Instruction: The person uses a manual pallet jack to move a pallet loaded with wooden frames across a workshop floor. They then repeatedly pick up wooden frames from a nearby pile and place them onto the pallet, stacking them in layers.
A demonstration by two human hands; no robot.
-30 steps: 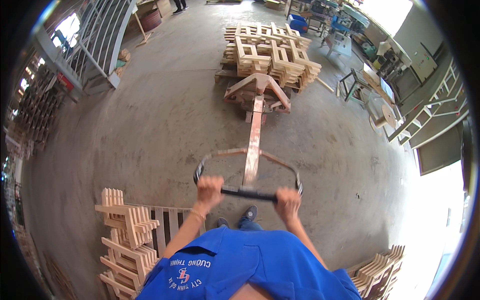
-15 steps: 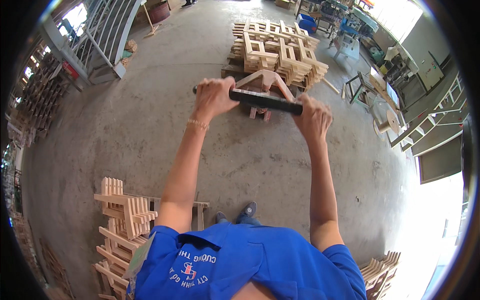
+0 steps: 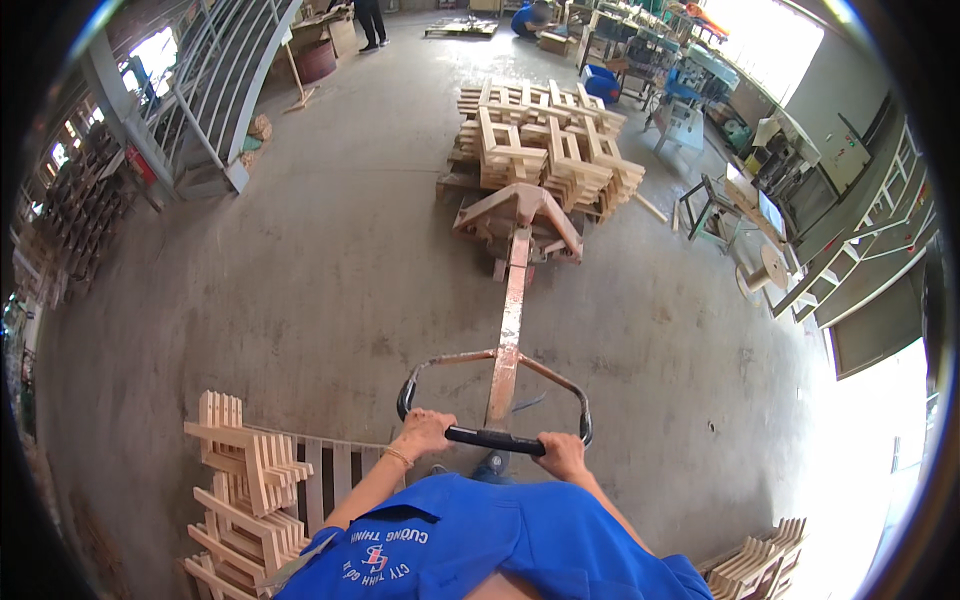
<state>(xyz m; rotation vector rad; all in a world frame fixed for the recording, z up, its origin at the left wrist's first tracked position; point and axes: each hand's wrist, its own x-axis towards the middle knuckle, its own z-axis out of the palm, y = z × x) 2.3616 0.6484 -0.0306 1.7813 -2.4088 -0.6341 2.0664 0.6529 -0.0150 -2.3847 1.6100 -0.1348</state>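
Note:
Both my hands grip the black crossbar of a pallet jack handle (image 3: 508, 330), low and close to my body. My left hand (image 3: 426, 430) is wrapped round the bar's left part, and my right hand (image 3: 562, 455) closes on its right end. From the loop handle a worn, reddish-orange shaft runs forward to the jack's body (image 3: 525, 215). Beyond it, stacked wooden frames (image 3: 550, 140) of pale timber sit on a pallet over the jack. The forks are hidden under this load.
More wooden frames (image 3: 250, 460) stand at my near left beside a slatted pallet (image 3: 345, 465), and another stack (image 3: 760, 560) at near right. A metal staircase (image 3: 215, 110) rises far left. Machines (image 3: 690, 90) line the far right. A person in blue (image 3: 527, 20) crouches at the back.
The handle has swung down and toward me, with both hands still on its bar. My arms have drawn in. The jack's shaft and loop now show in full, and the load appears slightly lower.

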